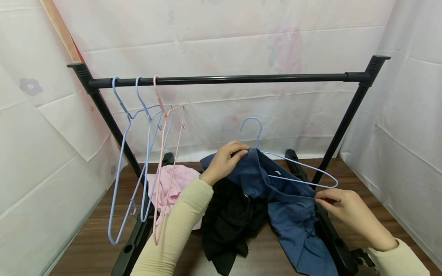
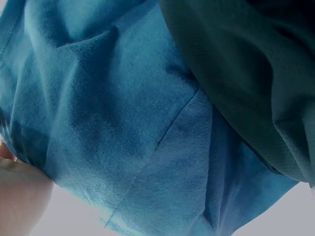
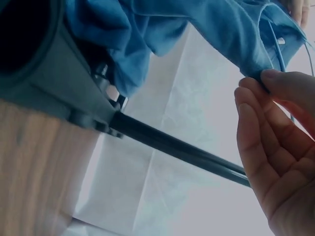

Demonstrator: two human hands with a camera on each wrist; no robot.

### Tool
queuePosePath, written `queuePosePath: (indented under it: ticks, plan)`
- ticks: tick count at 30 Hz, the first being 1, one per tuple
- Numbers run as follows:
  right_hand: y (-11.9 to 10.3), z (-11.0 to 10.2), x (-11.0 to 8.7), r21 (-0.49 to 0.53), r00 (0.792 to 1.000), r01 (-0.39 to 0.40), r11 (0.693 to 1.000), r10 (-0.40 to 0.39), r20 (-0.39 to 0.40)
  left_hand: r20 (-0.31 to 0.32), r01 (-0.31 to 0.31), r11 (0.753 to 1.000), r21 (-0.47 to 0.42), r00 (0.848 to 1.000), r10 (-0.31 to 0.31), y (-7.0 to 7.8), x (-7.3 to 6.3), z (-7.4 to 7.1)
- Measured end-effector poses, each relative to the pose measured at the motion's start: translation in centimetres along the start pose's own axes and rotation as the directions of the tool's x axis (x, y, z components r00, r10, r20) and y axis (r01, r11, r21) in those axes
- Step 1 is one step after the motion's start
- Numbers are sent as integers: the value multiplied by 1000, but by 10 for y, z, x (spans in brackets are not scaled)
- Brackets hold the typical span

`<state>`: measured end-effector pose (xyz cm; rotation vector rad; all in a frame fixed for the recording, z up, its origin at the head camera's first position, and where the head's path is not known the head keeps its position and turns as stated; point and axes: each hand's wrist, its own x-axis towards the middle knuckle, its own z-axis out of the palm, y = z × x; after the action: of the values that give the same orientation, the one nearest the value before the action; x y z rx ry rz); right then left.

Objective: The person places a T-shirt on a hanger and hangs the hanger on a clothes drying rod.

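A blue garment (image 1: 293, 214) is partly over a light blue hanger (image 1: 260, 128). The hanger's left arm lies out of sight in the cloth; its right arm sticks out bare past the opening, where a small white tag shows. My left hand (image 1: 224, 159) pinches the garment's upper edge beside the hook. At the right end of the opening, my right hand (image 1: 348, 211) pinches the edge between thumb and fingers, as the right wrist view confirms at the cloth (image 3: 251, 64). In the left wrist view, blue cloth (image 2: 118, 108) fills most of the picture.
A black rack's top bar (image 1: 241, 79) spans the back. On its left hang two light blue hangers (image 1: 114, 191) and a pink hanger (image 1: 162, 153). Beneath lie a pink garment (image 1: 176, 176) and a black garment (image 1: 228, 218), between the rack's black feet (image 1: 132, 245).
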<state>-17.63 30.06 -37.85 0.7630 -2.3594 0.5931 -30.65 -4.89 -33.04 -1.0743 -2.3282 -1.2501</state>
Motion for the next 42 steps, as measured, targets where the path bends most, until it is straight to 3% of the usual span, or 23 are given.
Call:
queuePosePath:
  ticks: [15,28,35,42]
  plan:
    - [6,-22,-4,-100,1000,-16,995,14,-21,5,-35,999,17,999,35,-2,-1,-1]
    - [8,-34,-5,-65,996,-63,996,59,-64,10,-56,998,34,998,56,-6,-3,-1]
    - [4,-40,3,-95,993,-84,992,76,-88,15,-64,997,42,998,63,-6,-3,0]
    - [1,-42,17,-101,994,-50,994,40,-100,18,-54,998,38,998,53,-6,-4,0]
